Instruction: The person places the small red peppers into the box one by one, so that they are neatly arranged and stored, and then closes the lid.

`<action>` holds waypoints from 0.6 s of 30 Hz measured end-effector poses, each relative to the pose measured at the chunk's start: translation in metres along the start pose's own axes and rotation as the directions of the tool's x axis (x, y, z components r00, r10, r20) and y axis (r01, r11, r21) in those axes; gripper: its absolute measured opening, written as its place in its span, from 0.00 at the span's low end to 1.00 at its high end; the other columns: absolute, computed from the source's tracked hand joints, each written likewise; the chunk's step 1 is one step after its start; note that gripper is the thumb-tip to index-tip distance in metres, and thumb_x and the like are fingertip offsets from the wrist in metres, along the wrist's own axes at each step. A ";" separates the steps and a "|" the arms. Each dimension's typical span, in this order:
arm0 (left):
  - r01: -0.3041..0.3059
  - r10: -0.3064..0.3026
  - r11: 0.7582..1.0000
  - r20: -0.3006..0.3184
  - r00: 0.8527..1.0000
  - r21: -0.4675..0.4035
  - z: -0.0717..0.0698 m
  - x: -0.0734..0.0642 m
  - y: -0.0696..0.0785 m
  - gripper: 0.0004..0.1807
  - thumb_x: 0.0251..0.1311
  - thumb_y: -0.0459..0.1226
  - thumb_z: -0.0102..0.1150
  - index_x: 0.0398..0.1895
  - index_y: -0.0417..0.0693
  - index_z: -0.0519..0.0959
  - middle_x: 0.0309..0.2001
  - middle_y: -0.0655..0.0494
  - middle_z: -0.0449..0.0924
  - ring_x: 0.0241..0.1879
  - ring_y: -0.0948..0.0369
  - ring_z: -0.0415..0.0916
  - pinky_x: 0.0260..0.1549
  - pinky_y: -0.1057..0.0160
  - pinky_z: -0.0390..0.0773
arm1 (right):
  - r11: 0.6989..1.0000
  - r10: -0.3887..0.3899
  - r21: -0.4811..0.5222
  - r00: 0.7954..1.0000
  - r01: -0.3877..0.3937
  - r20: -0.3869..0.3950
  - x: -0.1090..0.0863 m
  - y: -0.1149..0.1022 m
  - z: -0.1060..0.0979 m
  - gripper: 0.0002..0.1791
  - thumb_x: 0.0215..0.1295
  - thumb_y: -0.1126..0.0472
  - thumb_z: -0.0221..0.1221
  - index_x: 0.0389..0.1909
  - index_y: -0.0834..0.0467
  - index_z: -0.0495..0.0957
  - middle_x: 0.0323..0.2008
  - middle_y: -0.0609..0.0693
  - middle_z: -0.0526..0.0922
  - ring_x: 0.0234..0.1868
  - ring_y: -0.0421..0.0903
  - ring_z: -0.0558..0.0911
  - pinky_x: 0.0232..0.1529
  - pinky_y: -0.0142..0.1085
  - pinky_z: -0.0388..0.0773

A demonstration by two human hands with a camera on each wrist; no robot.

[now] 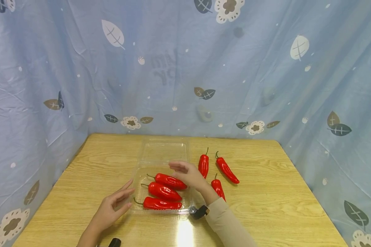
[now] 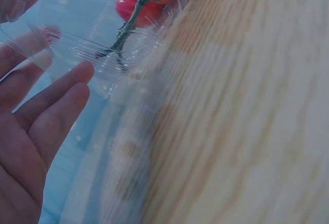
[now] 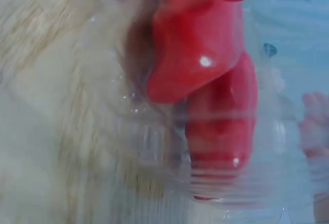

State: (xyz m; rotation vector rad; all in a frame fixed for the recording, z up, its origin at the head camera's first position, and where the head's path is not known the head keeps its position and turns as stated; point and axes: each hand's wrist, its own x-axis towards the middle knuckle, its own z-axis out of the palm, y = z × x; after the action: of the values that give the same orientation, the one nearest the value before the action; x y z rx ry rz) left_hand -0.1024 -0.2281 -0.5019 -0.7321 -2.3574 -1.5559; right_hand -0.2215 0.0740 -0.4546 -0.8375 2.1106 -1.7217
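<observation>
An open, hinged clear plastic box point(image 1: 188, 199) holds three red chili peppers lying side by side, their stems pointing left. My left hand point(image 1: 111, 207) is at the box's left side, fingers extended and thumb apart. In the left wrist view, its fingertips point(image 2: 77, 75) are right at the clear wall, close to a green stem point(image 2: 123, 34). Over the right part of the box is my right hand point(image 1: 187, 175), its fingers loosely extended leftward above the farthest pepper point(image 1: 170, 181). The middle pepper point(image 1: 164, 191) and the nearest pepper point(image 1: 162, 203) lie in front of it.
Three more red peppers lie on the wooden table right of the box: one upright-pointing pepper point(image 1: 203, 166), a slanted pepper point(image 1: 227, 169) and a nearer pepper point(image 1: 217, 188) partly behind the right forearm. The box's lid point(image 1: 164, 151) lies folded back. A blue patterned curtain point(image 1: 173, 68) surrounds the table.
</observation>
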 end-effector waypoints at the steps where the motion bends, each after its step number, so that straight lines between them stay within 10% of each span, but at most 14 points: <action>1: 0.010 -0.010 1.000 0.003 1.000 0.003 0.000 0.000 0.000 0.21 0.59 0.23 0.57 0.57 0.29 0.72 0.68 0.33 0.58 0.62 0.70 0.66 0.54 0.77 0.71 | 0.999 -0.010 0.032 1.000 0.011 -0.005 -0.001 0.000 -0.001 0.24 0.66 0.67 0.56 0.63 0.64 0.69 0.62 0.64 0.71 0.63 0.56 0.72 0.62 0.38 0.72; 18: 0.019 -0.019 1.000 0.005 1.000 0.006 0.000 -0.002 -0.002 0.21 0.58 0.24 0.57 0.57 0.28 0.71 0.68 0.31 0.57 0.62 0.72 0.66 0.54 0.76 0.72 | 0.997 0.001 0.069 0.977 0.015 -0.214 -0.033 0.003 -0.055 0.23 0.64 0.67 0.58 0.60 0.68 0.70 0.58 0.67 0.74 0.60 0.63 0.73 0.53 0.27 0.77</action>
State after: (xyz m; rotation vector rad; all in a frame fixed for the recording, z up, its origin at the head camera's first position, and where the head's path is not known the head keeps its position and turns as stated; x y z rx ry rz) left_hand -0.1016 -0.2293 -0.5046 -0.7151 -2.3775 -1.5562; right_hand -0.2269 0.1378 -0.4482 -0.6668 2.1662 -1.9556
